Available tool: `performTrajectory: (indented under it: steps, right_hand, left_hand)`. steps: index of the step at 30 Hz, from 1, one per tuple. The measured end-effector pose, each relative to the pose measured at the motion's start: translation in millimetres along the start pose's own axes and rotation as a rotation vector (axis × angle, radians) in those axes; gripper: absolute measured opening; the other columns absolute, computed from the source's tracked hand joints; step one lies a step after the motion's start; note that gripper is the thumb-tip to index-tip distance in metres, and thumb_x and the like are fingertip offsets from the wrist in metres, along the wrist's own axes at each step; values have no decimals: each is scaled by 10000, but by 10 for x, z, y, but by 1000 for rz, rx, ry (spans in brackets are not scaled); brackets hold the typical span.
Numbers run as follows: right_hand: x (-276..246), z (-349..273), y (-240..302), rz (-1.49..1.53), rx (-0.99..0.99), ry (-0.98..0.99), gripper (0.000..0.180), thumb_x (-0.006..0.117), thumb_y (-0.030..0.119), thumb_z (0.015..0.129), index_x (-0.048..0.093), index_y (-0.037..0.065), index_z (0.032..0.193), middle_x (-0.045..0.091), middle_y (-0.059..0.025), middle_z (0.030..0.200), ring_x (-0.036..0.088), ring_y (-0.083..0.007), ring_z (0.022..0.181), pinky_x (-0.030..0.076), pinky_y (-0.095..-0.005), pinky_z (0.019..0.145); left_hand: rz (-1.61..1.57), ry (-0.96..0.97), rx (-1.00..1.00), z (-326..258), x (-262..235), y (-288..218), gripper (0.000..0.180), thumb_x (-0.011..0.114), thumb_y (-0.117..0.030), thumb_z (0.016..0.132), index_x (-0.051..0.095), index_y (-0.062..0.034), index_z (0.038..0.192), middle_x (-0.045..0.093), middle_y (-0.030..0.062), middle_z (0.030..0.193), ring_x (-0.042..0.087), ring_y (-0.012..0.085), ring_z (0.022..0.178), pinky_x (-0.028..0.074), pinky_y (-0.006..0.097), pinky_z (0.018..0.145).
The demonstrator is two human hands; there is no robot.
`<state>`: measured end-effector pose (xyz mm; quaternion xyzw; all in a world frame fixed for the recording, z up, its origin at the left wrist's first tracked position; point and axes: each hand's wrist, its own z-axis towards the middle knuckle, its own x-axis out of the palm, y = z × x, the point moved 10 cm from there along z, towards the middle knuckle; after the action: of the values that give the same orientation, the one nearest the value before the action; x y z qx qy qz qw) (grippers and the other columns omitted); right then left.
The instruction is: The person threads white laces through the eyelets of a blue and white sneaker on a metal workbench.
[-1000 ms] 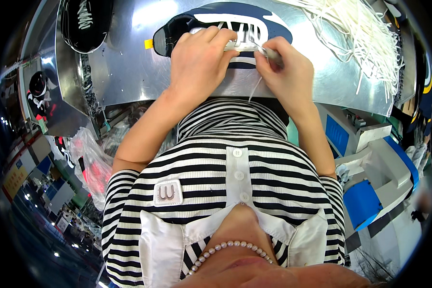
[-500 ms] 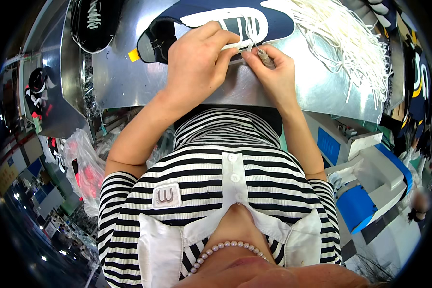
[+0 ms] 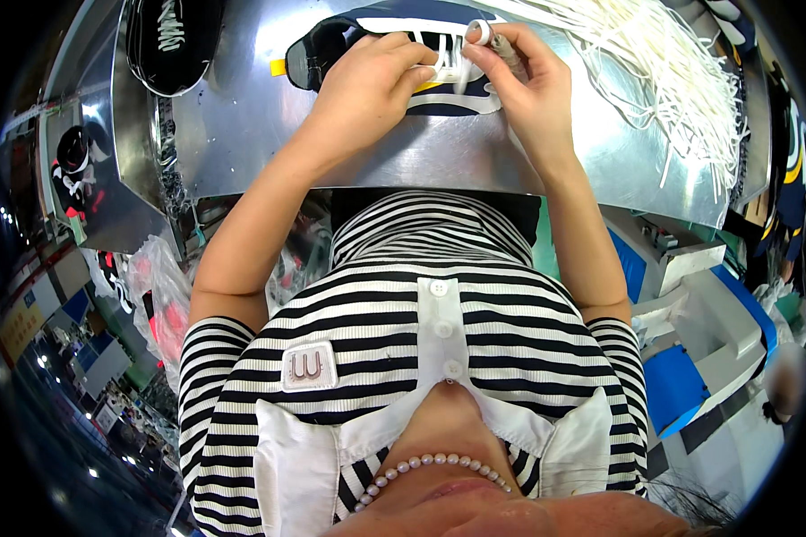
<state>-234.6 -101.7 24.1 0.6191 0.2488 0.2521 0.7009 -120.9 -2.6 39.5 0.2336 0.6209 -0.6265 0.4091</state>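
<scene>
My right grip [image 3: 539,85] is folded round the rough, greyish handle of a hand tool [image 3: 509,55], thumb and fingers bent in with little gap. At its fingertips I see a flat white lace [image 3: 480,32] curled into a small loop. My left grip [image 3: 367,82] has its thumb and forefinger brought nearly together at the lacing; I can't tell whether they pinch lace or the edge of the upper.

Under both lies the navy shoe [image 3: 448,98], between my two grips on the counter, its heel to the left and toe to the right. White laces cross its opening in slim bands, the collar is lined in dark fabric, and a yellow tab [image 3: 278,67] sticks out at the heel.

The counter [image 3: 242,143] is bright, smooth metal with faint scuffs. To the right I have a tangled heap of soft white laces [image 3: 663,72]; at the upper left sits a black shoe [image 3: 172,45] with white lacing. Farther out, below the counter's left end, hangs a crumpled, see-through plastic bag [image 3: 163,295].
</scene>
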Motion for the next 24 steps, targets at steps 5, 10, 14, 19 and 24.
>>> performTrajectory:
  steps: [5, 10, 14, 19, 24]
  right_hand:
    - [61, 11, -72, -71, -113, -54, 144, 724, 80, 869, 680, 14, 989, 699, -49, 835, 617, -89, 684, 503, -256, 629]
    - [22, 6, -16, -254, -275, -178, 142, 745, 50, 831, 673, 26, 951, 673, -72, 812, 631, -162, 637, 498, -269, 578]
    - [23, -41, 92, -362, -368, -244, 141, 760, 37, 810, 666, 30, 915, 659, -67, 805, 625, -177, 624, 485, -279, 541]
    - [-7, -33, -40, -266, -331, -213, 234, 755, 53, 835, 629, 27, 1030, 662, -54, 812, 638, -142, 664, 497, -263, 556]
    - [-118, -336, -37, -196, 34, -85, 252, 687, 108, 923, 567, 23, 1127, 687, -75, 853, 680, -148, 767, 523, -257, 649]
  left_hand:
    - [-132, 55, -52, 43, -10, 28, 288, 716, -294, 860, 713, -48, 1009, 652, 96, 924, 600, 311, 913, 479, 401, 801]
    - [3, -40, -52, 55, -25, -5, 356, 798, -352, 760, 718, -71, 963, 667, 70, 925, 616, 299, 888, 496, 394, 777]
    - [13, -57, -56, 78, 17, 14, 342, 815, -319, 738, 710, -70, 948, 676, 60, 920, 624, 279, 876, 493, 379, 769]
    - [-6, -20, -123, 124, 93, 129, 324, 823, -296, 742, 686, -56, 911, 680, 57, 875, 633, 249, 809, 482, 343, 734]
    - [-72, 44, -180, 176, 110, 128, 305, 821, -292, 730, 668, -56, 850, 649, 58, 735, 582, 213, 646, 449, 320, 618]
